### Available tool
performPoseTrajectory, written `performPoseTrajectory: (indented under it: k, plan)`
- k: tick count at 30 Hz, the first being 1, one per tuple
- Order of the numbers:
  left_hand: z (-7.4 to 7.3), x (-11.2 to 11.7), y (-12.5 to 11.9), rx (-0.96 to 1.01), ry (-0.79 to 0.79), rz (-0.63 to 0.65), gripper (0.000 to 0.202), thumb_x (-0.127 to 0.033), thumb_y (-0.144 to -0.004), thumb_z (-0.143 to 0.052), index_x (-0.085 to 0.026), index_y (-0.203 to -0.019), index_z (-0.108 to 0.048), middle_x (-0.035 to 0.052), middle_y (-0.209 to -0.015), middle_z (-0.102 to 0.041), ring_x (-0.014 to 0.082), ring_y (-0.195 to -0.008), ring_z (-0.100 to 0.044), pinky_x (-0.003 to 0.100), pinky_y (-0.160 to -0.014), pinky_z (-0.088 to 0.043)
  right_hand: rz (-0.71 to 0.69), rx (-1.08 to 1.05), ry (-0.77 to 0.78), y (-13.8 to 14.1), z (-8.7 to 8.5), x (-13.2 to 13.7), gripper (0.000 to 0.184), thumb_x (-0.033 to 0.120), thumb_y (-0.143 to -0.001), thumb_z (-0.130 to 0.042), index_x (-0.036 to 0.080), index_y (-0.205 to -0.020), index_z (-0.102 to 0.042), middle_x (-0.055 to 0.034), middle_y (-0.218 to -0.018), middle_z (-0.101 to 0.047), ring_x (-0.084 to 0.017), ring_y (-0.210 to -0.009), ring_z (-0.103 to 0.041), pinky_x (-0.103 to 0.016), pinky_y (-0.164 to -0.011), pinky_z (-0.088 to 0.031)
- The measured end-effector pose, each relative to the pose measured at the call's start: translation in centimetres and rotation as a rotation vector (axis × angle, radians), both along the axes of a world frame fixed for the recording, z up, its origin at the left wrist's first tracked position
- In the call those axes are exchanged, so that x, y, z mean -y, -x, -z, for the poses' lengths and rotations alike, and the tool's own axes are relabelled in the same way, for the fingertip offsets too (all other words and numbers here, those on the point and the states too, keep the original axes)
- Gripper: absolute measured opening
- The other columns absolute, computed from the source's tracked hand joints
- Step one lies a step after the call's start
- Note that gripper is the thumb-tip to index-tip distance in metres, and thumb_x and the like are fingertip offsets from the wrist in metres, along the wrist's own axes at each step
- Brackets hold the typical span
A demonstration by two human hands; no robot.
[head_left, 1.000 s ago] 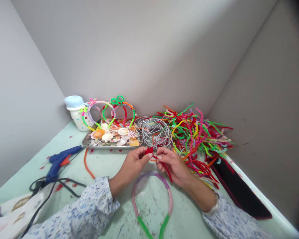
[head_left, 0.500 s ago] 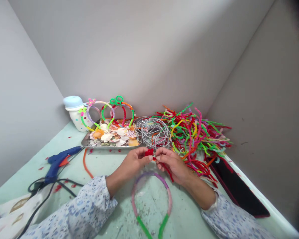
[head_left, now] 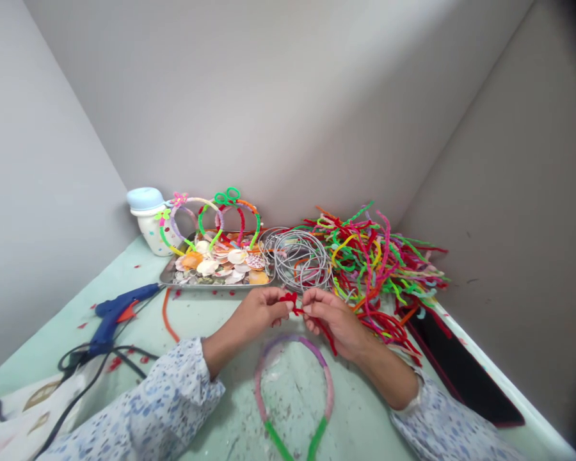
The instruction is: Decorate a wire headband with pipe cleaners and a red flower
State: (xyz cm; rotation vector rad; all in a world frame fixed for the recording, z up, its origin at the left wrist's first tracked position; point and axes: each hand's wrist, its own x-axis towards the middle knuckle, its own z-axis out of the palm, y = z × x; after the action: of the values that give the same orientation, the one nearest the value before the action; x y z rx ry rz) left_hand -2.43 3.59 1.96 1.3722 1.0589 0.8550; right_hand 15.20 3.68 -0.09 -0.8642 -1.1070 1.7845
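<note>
Red chenille in the fingers: pinching the red pipe cleaner [head_left: 290, 299] just above the arch of the wrapped headband [head_left: 328, 387], with the left hand [head_left: 256, 314] closed on the small curled end and the right hand [head_left: 336, 320] closed on the stem beside it, thumbs and fingertips clamping from both sides. Judging the shaping of that curl to be the step in hand, and so, for doing it well: gripping close to the bend, turning with the right fingertips while holding the left pinch firm, and working clear of the headband and of the loose pipe cleaner pile [head_left: 379, 256] beyond and right of it, avoiding snagging on stray ends. Not making out the curl's exact shape, small and half covered by fingertips; losing the stem's tail under the right palm; failing to identify the dark flat thing [head_left: 461, 371] right of the headband, partly buried under the pile.
</note>
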Motion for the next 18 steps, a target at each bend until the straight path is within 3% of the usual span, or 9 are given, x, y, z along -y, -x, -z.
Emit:
performPoseTrajectory:
  k: [6,9,13,18]
  plan:
    - [-0.4,0.1,0.1,-0.181,-0.061,0.081,0.018,-0.031,-0.077,-0.054,-0.014,-0.073,-0.057,-0.0034,-0.06,-0.048,0.0101,-0.055,-0.039,0.024,-0.054,-0.03,-0.001,0.032,-0.024,0.0,-0.1,-0.1,0.012,0.019,-0.067,-0.063,0.017,-0.076,-0.055,0.0051,-0.056,-0.056,-0.007,-0.046,-0.05,-0.018,-0.045,-0.036]
    - [-0.1,-0.1,0.2,-0.222,-0.112,0.055,0.018,-0.032,-0.079,-0.05,-0.015,-0.073,-0.054,-0.0044,-0.06,-0.044,0.0105,-0.055,-0.038,0.024,-0.053,-0.029,-0.071,0.084,-0.057,-0.4,-0.5,-0.1,0.014,0.025,-0.072,-0.064,0.017,-0.082,-0.058,0.003,-0.062,-0.059,-0.009,-0.052,-0.054,-0.02,-0.049,-0.04]
    - [0.0,-0.2,0.3,-0.224,-0.165,0.017,0.019,-0.031,-0.08,-0.048,-0.017,-0.067,-0.048,-0.0052,-0.058,-0.041,0.0106,-0.055,-0.037,0.024,-0.053,-0.028,-0.144,0.29,-0.143,-1.1,-1.6,-0.3,0.022,0.037,-0.079,-0.061,0.015,-0.078,-0.062,-0.0004,-0.067,-0.061,-0.011,-0.057,-0.056,-0.023,-0.056,-0.042]
    - [-0.6,0.2,0.1,-0.216,-0.159,0.04,0.018,-0.031,-0.079,-0.049,-0.017,-0.067,-0.049,-0.0051,-0.059,-0.041,0.0106,-0.055,-0.037,0.024,-0.053,-0.027,-0.162,0.617,-0.32,-1.7,-3.2,-0.1,0.02,0.034,-0.08,-0.058,0.015,-0.077,-0.066,0.0031,-0.056,-0.053,-0.008,-0.049,-0.045,-0.021,-0.047,-0.031]
